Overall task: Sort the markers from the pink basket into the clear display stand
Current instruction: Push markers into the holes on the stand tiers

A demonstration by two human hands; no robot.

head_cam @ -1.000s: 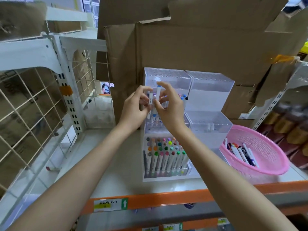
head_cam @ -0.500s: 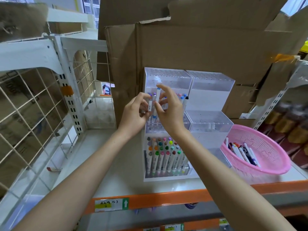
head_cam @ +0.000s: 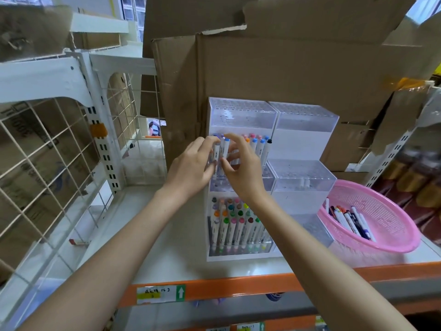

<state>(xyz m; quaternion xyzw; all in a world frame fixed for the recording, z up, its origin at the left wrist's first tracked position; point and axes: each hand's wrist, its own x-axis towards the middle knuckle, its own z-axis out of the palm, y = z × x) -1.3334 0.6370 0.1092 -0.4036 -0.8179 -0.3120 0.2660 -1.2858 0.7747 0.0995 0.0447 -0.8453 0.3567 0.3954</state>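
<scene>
Scene: at a stockroom shelf point(head_cam: 167, 235), a person loads markers into a clear stand point(head_cam: 241, 111), both hands raised to its middle tier.
Grip, left: the left hand point(head_cam: 191, 170) pinches a white marker point(head_cam: 216, 155), held upright at the tier's left end.
Grip, right: the right hand point(head_cam: 243, 173) grasps a blue-capped marker point(head_cam: 226, 146) between thumb and forefinger, just beside the first.
Seating: fingers hide the tier's floor, so it cannot be told whether either tip is in its hole.
Supply: the remaining markers lie loose in the pink basket point(head_cam: 381, 211) at the shelf's right, well apart from the hands.
Risk: with two markers worked side by side, one may miss its hole and tip into the middle row point(head_cam: 257, 144), knocking neighbours askew.
Risk: a dropped wrist could nudge the caps of the full bottom row point(head_cam: 236, 223). The basket sits near the shelf's front edge, so a careless reach might tip it.
Count: two hands, two markers in hand and one basket. There are two stands side by side, the second stand point(head_cam: 303, 120) nearly bare, with three tiers each.
Count, markers: about ten caps in the middle row, about twenty in the bottom row and some eight in the basket. Overlaps forbid an exact tally.
</scene>
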